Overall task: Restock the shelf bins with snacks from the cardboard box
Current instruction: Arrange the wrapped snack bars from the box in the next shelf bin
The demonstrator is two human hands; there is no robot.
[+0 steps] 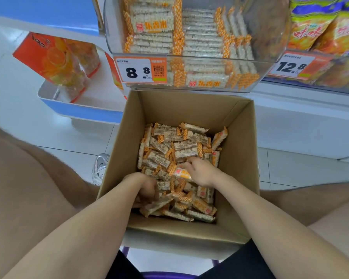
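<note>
Cardboard box [189, 106] scoop — left hand [145, 188] and right hand [202, 172] fingers [190, 163] clench snack bars [181, 148] inside; next, probably lift to bin [270, 27] above.

Orange-and-white checkered snack wrappers [181, 152] fill the brown cardboard box [238, 150].

Shelf count
One cardboard box [238, 150], one clear bin [270, 37], two price tags [140, 70], snack bars [185, 147] (too many to count).
</note>
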